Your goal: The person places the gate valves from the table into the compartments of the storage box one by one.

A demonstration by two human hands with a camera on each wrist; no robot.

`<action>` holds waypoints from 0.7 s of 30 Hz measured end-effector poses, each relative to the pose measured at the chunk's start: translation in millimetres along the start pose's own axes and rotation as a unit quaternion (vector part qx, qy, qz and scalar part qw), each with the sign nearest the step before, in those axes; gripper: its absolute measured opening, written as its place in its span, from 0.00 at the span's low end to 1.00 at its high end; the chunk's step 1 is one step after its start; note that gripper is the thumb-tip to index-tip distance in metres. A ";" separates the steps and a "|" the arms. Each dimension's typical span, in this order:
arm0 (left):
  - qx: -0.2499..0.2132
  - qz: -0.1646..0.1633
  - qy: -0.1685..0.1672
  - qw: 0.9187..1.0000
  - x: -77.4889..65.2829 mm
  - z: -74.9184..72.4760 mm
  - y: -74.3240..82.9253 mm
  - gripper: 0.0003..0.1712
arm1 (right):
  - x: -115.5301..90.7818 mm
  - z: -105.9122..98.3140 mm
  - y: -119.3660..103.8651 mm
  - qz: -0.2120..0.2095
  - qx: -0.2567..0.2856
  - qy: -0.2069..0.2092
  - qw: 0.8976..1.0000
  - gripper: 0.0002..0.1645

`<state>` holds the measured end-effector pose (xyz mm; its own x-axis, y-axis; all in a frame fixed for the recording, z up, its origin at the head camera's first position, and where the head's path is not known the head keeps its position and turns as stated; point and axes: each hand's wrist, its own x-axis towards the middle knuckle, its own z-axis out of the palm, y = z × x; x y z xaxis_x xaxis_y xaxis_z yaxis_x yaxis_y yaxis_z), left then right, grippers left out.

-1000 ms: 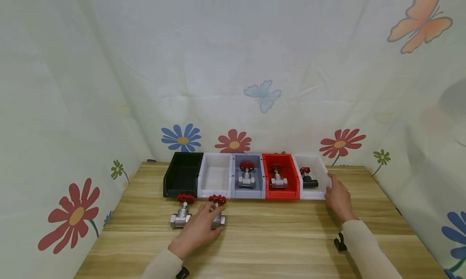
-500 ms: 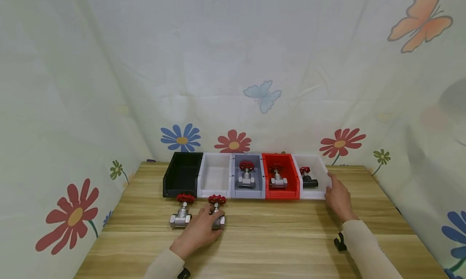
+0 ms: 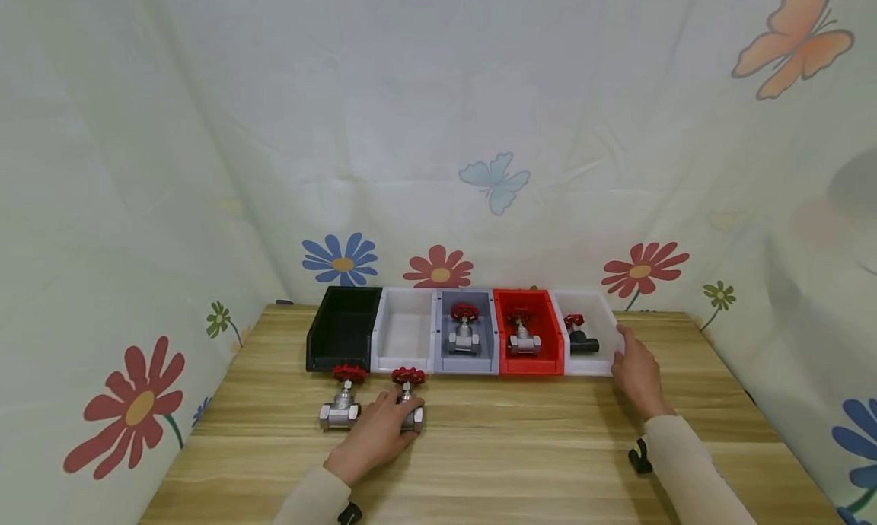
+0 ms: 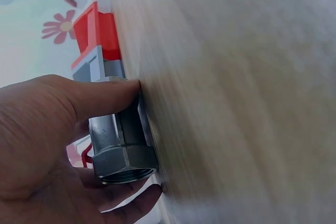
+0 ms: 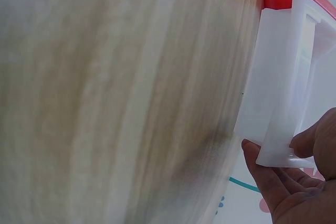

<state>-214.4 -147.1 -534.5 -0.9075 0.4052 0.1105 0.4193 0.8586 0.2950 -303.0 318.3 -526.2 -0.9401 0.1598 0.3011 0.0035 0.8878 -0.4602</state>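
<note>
My left hand [image 3: 377,435] grips a metal gate valve [image 4: 123,150] with a red handwheel [image 3: 408,375], thumb on one side of its body and fingers on the other. The valve sits low at the wood table, its threaded end facing the left wrist camera. A second gate valve [image 3: 340,409] stands just left of that hand. At the far right, my right hand [image 3: 637,369] pinches the side wall of the end white bin [image 5: 278,93], thumb inside the rim and fingers outside.
Black [image 3: 342,331], white [image 3: 406,331], grey [image 3: 488,365] and red [image 3: 555,361] bins form a row with the end white one. Valves lie in the grey and red bins; a dark valve [image 3: 582,345] with a red handle is in the end bin. A printed curtain [image 3: 384,129] hangs behind.
My left fingers have settled closer around the valve, and the hand has shifted slightly. The right hand keeps its place on the bin.
</note>
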 end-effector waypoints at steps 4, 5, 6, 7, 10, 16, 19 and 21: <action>-0.014 -0.002 -0.006 1.000 -0.5 -1.6 1.2 0.28 | 0.0 0.0 0.5 -0.002 0.002 0.005 1.000 0.30; -0.019 -0.002 -0.008 1.000 -0.5 -1.7 1.4 0.28 | 0.0 0.1 0.6 -0.001 0.003 0.004 1.000 0.30; -0.023 -0.003 -0.011 1.000 -0.6 -1.9 1.7 0.28 | 0.2 0.3 0.9 0.000 0.003 0.003 1.000 0.30; -0.027 -0.004 -0.014 1.000 -0.8 -2.1 2.0 0.28 | 0.4 0.5 1.1 0.001 0.002 0.002 1.000 0.30; -0.036 -0.007 -0.019 0.999 -0.9 -2.1 2.5 0.27 | 0.8 1.2 1.0 0.005 0.001 0.000 1.000 0.30; -0.038 -0.004 -0.012 0.999 -0.8 -2.9 2.3 0.26 | 1.3 1.3 0.6 0.005 0.006 0.000 1.000 0.30; -0.035 0.001 -0.009 0.999 -0.7 -3.6 2.1 0.25 | 0.9 1.1 0.3 0.003 0.007 0.001 1.000 0.30; -0.035 0.005 -0.008 0.999 -0.3 -4.3 2.2 0.25 | 0.6 0.5 0.4 0.002 0.007 0.002 1.000 0.30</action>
<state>-213.4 -146.7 -529.8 -0.9024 0.4196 0.0984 0.4253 0.8302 0.3604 -303.8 318.5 -526.7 -0.9391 0.1647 0.3017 0.0025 0.8809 -0.4733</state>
